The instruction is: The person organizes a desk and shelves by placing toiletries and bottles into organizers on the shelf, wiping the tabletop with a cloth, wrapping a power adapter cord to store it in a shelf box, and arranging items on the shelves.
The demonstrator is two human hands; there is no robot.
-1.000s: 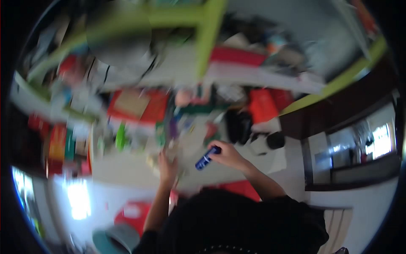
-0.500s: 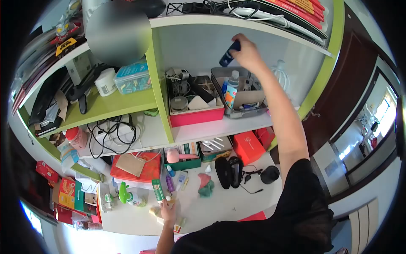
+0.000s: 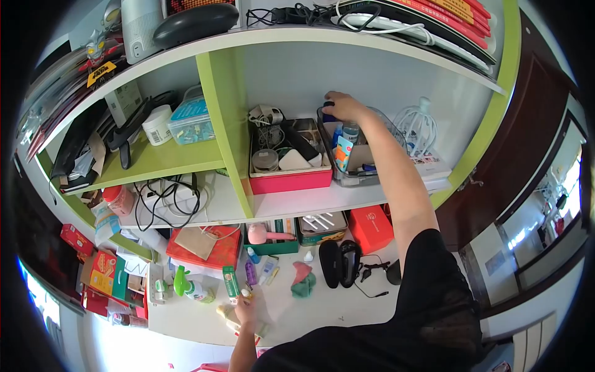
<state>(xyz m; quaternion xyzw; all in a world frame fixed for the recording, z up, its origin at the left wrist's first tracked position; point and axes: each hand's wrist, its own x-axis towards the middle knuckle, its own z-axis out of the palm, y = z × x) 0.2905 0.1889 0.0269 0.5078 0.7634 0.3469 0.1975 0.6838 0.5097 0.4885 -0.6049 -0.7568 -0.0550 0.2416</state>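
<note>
My right hand (image 3: 346, 106) reaches into the shelf and grips a dark blue bottle (image 3: 328, 113) by its upper end. The bottle stands at the back left corner of a clear grey basket (image 3: 354, 181), its lower part hidden by other items. Beside it in the basket are a clear bottle (image 3: 351, 132) and an orange and blue packet (image 3: 343, 152). Down on the desk, my left hand (image 3: 245, 308) has its fingers curled closed, just below a green and white box (image 3: 230, 282). What those fingers hold, if anything, cannot be made out.
Left of the basket sits a pink box (image 3: 291, 182) of cables and small items. A white whisk-like wire object (image 3: 418, 130) stands to the right. The desk holds a green spray bottle (image 3: 181, 282), a cloth (image 3: 303, 285), and an open black case (image 3: 330, 263).
My right hand has lowered the dark blue bottle from above the basket to its back left corner. My left hand stays almost in place. The view has shifted slightly.
</note>
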